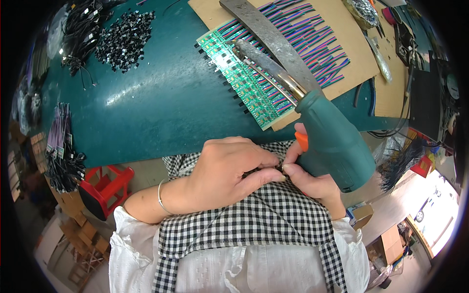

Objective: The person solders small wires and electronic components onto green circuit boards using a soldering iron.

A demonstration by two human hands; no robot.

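My right hand (315, 183) is wrapped around a green soldering gun (337, 139) with an orange trigger, its metal nose angled up and left over the board. Right thumb and fingertips also meet my left hand's at a small dark part (279, 166), mostly hidden by the fingers. My left hand (227, 168) is closed in a pinch on that part, above my lap. Beyond the hands lies a green circuit board strip (244, 90), with rows of red, blue and black wires (330, 63) fanning out to the right. A flat metal bar (273, 36) rests across the wires.
The board lies on brown cardboard (359, 56) over a dark green table (161, 97). A pile of small black connectors (126, 41) and bundled black cables (83, 34) sit at far left. More wire bundles (61, 146) hang over the left edge, near a red stool (110, 188).
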